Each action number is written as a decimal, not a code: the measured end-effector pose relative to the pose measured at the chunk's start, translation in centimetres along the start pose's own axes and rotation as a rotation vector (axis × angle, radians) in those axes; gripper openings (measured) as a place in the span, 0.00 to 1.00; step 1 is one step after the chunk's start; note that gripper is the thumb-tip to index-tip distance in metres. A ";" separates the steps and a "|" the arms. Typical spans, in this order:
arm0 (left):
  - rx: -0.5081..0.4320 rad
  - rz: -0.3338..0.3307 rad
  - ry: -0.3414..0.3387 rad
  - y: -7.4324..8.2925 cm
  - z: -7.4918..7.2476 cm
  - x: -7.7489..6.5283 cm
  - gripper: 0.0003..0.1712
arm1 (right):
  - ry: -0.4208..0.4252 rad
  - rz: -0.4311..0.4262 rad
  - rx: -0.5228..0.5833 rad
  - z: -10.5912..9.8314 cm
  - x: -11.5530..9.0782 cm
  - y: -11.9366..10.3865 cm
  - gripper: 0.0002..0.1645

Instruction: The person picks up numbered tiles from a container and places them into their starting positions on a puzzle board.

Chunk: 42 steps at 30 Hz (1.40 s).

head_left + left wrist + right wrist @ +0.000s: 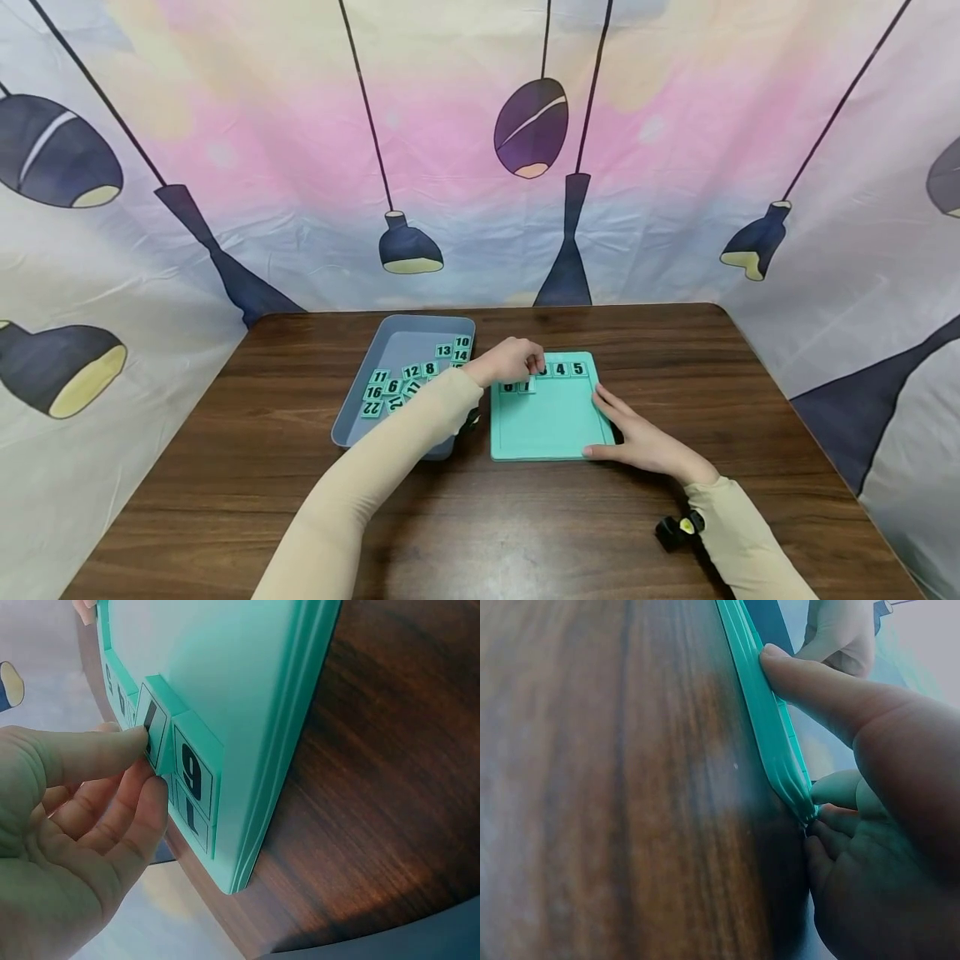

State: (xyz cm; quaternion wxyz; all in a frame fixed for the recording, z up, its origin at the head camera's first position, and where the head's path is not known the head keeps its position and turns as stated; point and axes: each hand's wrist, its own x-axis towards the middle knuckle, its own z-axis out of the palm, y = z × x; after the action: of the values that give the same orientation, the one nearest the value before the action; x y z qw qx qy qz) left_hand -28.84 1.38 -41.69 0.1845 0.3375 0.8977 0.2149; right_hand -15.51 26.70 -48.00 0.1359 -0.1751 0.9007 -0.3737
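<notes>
My left hand (513, 360) pinches a green number tile (156, 724) between thumb and fingers, over the top rows of a mint-green square board (551, 425). That tile appears to be the 7, beside the 6 tile (196, 769). Along the board's top row lie the 4 tile (560, 369) and 5 tile (578, 369); my fingers cover part of this row. A 1 tile (196, 829) shows in the left wrist view. My right hand (645, 442) holds the board at its right near corner, thumb on the near edge and fingers along the right side.
Left of the board, a grey-blue tray (351, 421) holds several loose number tiles, such as 11 (380, 377) and 22 (371, 409), some turned askew. My left forearm crosses over part of the tray. Under everything is a brown wooden table (247, 450), with a patterned curtain (465, 167) behind it.
</notes>
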 end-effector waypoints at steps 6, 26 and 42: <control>0.025 0.000 -0.011 0.0 -0.1 0.0 0.17 | -0.001 0.004 -0.002 -0.1 0.1 0.0 0.63; 0.069 -0.113 -0.072 -0.3 -0.4 -0.8 0.14 | -0.006 0.011 -0.014 -0.1 0.2 0.0 0.63; -0.124 -0.154 0.243 -3.3 -11.9 -7.6 0.14 | -0.005 0.011 -0.029 -0.2 0.4 0.0 0.63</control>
State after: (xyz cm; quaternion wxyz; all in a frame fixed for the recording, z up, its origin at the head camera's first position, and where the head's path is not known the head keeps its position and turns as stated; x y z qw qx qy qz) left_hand -30.90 -9.16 -31.95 0.1112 0.2271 0.9216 0.2943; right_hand -15.92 26.67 -47.90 0.1377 -0.1729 0.9067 -0.3593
